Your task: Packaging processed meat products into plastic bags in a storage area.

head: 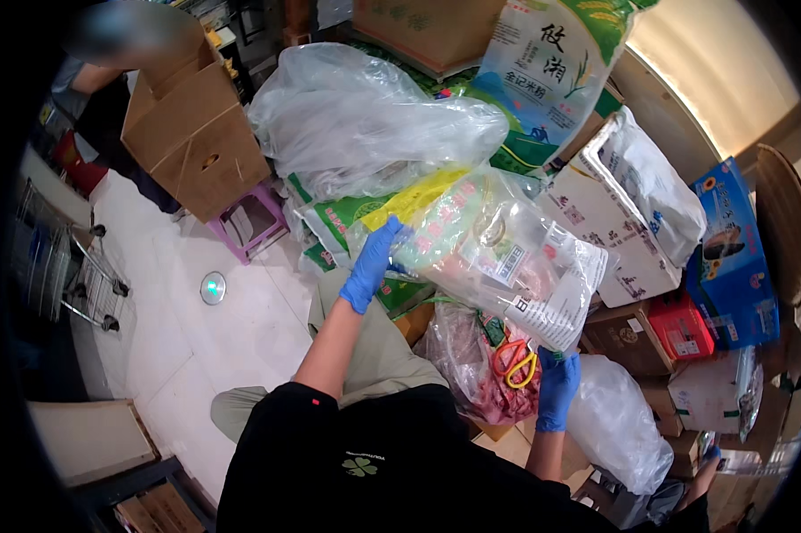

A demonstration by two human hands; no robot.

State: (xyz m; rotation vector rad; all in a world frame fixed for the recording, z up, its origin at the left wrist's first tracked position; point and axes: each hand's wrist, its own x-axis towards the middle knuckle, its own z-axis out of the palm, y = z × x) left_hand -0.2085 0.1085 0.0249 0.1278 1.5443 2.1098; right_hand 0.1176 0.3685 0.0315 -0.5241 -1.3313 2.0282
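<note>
Both my hands wear blue gloves. My left hand (375,265) grips the left edge of a clear plastic packaging bag (507,250) with coloured print and white panels of writing. Its lower right corner is in my right hand (559,390), so the bag stretches between the two. Under it, close to my right hand, lie scissors (521,366) with one orange and one yellow handle loop. They rest on a clear plastic bag (457,360) with reddish contents. A yellow plastic film (407,203) shows behind the held bag, above green printed sacks (337,220).
A large clear plastic bag (373,120) bulges beyond my hands. White foam box (607,226), blue carton (733,260) and white plastic bag (617,420) crowd the right. At left are a cardboard box (194,140) on a purple stool (257,216), another person (97,86) and a wire cart (74,266).
</note>
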